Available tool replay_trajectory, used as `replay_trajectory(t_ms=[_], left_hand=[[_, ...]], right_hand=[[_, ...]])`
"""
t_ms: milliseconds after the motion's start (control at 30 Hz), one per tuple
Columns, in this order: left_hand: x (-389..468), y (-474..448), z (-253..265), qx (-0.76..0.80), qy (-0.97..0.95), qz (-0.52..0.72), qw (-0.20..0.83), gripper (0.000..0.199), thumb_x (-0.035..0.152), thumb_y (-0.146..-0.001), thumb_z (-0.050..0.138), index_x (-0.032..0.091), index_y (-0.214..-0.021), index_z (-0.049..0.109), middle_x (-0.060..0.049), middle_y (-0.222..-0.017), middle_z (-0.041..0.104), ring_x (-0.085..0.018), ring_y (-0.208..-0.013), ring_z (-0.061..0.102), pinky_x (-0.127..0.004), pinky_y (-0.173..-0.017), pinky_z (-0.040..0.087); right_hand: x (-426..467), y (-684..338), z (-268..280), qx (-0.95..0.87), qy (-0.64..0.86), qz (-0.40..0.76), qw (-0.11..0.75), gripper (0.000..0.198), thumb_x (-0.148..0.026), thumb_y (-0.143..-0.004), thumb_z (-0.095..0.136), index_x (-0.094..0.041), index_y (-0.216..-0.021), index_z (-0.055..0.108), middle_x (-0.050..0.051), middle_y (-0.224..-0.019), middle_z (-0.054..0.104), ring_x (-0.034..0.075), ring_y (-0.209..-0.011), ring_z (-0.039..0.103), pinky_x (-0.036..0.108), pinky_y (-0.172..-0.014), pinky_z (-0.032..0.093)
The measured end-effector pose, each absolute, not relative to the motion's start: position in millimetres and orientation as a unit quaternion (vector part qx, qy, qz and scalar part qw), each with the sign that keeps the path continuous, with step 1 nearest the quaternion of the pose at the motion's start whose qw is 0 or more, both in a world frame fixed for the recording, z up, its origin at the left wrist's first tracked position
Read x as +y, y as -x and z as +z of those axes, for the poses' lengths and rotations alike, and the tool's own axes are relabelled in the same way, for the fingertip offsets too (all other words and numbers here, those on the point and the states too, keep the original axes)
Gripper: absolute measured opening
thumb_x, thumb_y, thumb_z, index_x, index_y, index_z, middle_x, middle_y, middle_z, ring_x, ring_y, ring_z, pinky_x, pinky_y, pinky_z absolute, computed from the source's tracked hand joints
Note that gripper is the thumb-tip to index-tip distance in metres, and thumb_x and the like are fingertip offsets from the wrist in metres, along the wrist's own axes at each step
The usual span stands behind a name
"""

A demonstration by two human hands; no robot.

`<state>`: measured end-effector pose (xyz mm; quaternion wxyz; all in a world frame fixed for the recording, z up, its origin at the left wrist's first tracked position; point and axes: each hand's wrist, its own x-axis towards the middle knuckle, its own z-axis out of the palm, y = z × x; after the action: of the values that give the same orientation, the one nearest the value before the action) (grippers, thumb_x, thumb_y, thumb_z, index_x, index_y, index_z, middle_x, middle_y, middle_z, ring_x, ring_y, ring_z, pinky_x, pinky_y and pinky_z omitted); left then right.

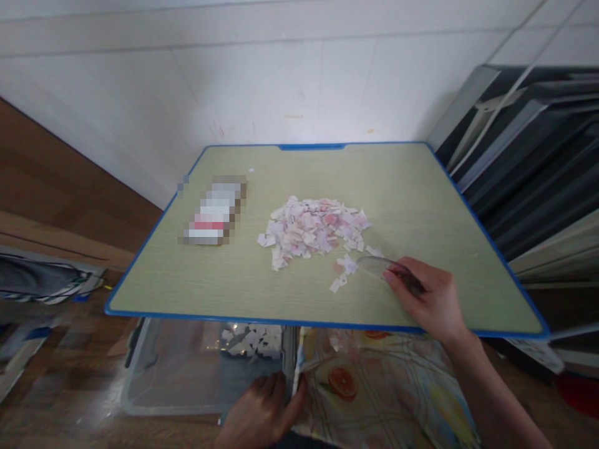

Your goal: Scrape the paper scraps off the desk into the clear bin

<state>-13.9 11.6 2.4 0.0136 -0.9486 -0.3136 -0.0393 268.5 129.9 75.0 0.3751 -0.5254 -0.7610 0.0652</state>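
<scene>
My right hand (428,293) is closed around the dark handle of a flat, grey, round-ended tool (372,265); its exact kind is unclear. The tool's tip touches a few loose paper scraps (345,265) on the green tabletop (412,199). Beyond them lies a heap of torn white and pinkish paper pieces (313,227). Below the table's front edge, my left hand (264,408) has its fingers curled at the edge of a fruit-patterned cloth (365,386), beside the right wall of a clear plastic box (126,386). The left fingertips are partly hidden.
A blurred-out phone-like rectangle (213,212) lies on the table's left. One small scrap (251,169) sits near the back. White paper pieces (253,341) are inside the box. A white wall (299,93) borders the table's back; dark folded panels (528,125) stand on the right.
</scene>
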Motion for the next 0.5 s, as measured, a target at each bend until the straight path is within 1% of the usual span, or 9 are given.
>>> replay_trajectory(t_ms=[100, 267, 500], left_hand=[[11.3, 14.2, 2.7, -0.314, 0.949, -0.035, 0.013, 0.053, 0.003, -0.058, 0.057, 0.011, -0.108, 0.042, -0.003, -0.063, 0.062, -0.019, -0.052, 0.059, -0.028, -0.043, 0.050], [11.4, 13.8, 4.0, -0.312, 0.949, -0.038, 0.014, 0.053, 0.002, -0.056, 0.055, 0.011, -0.107, 0.042, -0.002, -0.061, 0.061, -0.019, -0.049, 0.058, -0.028, -0.042, 0.050], [11.9, 12.9, 4.6, -0.312, 0.949, -0.039, 0.024, 0.052, 0.002, -0.057, 0.053, 0.011, -0.107, 0.042, -0.004, -0.061, 0.062, -0.020, -0.050, 0.059, -0.028, -0.042, 0.050]], right_hand=[[131.1, -267.9, 73.8, -0.770, 0.515, 0.056, 0.373, 0.008, -0.017, -0.079, 0.054, -0.019, -0.071, 0.054, 0.000, -0.060, 0.061, 0.013, -0.051, 0.059, 0.022, -0.047, 0.044], [128.9, -267.7, 73.1, -0.747, 0.554, 0.024, 0.366, 0.011, -0.018, -0.080, 0.053, -0.019, -0.069, 0.053, 0.000, -0.057, 0.058, 0.012, -0.047, 0.056, 0.022, -0.045, 0.043], [125.6, -270.0, 72.8, -0.772, 0.520, 0.026, 0.366, 0.009, -0.016, -0.079, 0.054, -0.020, -0.072, 0.052, -0.001, -0.060, 0.060, 0.013, -0.050, 0.058, 0.022, -0.048, 0.045]])
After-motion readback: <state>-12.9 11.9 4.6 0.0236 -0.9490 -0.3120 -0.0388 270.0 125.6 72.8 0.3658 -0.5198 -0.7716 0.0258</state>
